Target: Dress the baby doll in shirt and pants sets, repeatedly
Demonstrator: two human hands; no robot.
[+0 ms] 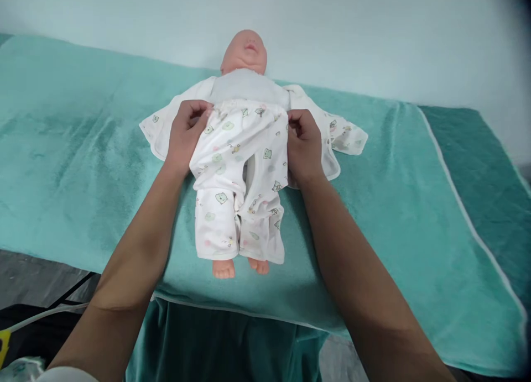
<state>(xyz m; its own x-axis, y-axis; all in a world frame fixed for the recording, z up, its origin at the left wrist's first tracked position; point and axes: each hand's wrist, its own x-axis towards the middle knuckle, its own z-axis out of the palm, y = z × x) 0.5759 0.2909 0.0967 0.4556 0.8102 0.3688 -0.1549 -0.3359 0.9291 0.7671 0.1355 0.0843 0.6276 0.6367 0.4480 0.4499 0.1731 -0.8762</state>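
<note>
A baby doll (244, 50) lies on its back, head toward the wall, its bare feet showing below the cuffs. White baby pants (236, 144) with small animal prints cover its legs and lower belly. My left hand (189, 129) pinches the waistband at its left corner. On the opposite side, my right hand (304, 141) has its fingers closed on the waistband's right edge. A matching printed baby jacket (348, 136) is spread open beneath the doll, its sleeves out to both sides. The fingertips are partly hidden by the cloth.
A green plush cloth (91, 133) covers the table and hangs over the front edge. A pale wall (352, 33) stands right behind it. At the lower left are a dark object and a white cable (50, 311).
</note>
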